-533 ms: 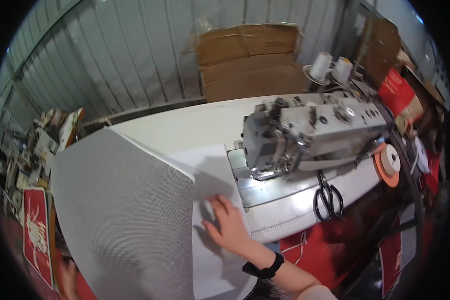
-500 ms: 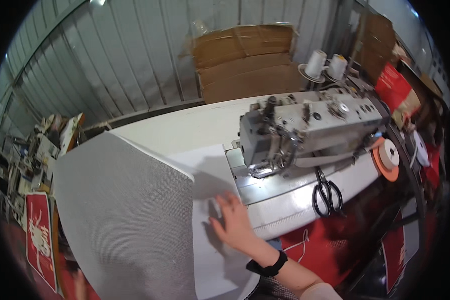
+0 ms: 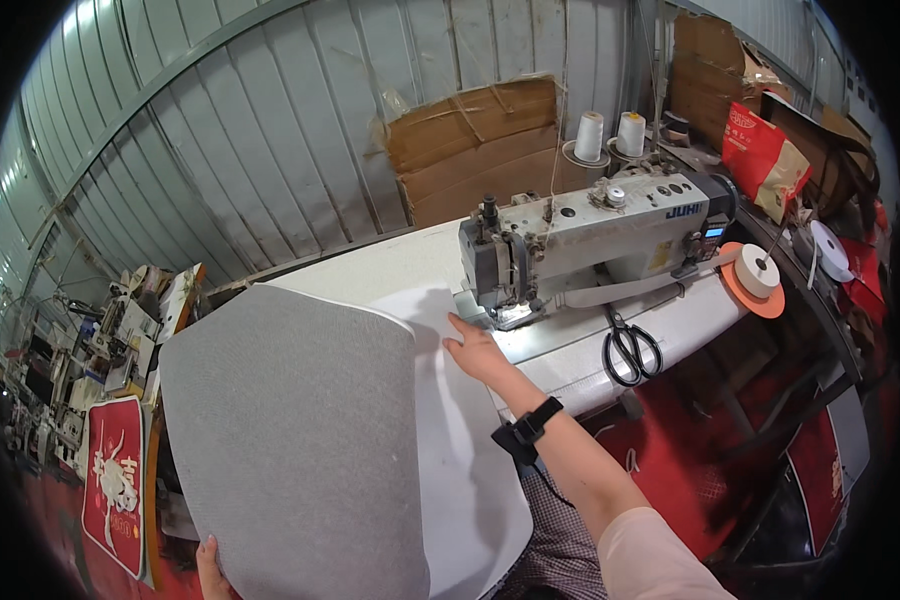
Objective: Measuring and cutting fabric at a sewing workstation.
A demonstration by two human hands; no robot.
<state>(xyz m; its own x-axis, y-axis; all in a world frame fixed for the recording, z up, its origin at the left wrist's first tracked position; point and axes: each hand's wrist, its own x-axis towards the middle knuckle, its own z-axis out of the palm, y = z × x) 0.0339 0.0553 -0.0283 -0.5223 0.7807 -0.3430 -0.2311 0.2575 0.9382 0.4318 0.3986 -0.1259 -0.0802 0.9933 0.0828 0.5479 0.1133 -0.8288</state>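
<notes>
A large grey mat (image 3: 295, 430) with a white edge covers the left of the sewing table and bulges upward. Under its right side a white sheet (image 3: 460, 470) shows; whether the two are one folded piece I cannot tell. My left hand (image 3: 212, 572), mostly out of sight, has its fingers around the mat's lower left edge. My right hand (image 3: 477, 352) lies on the white sheet with fingers apart, just left of the needle area of a grey sewing machine (image 3: 590, 240). A dark band with a small box sits on my right wrist.
Black-handled scissors (image 3: 632, 350) lie right of the needle. A roll of white tape (image 3: 757, 272) rests on an orange disc. Two white thread cones (image 3: 590, 137) stand behind the machine. Cardboard (image 3: 480, 150) leans on the metal wall. Red printed panels (image 3: 115, 480) stand at left.
My right hand has moved up the white sheet, closer to the needle. My left hand has come to the mat's lower edge. The view has shifted.
</notes>
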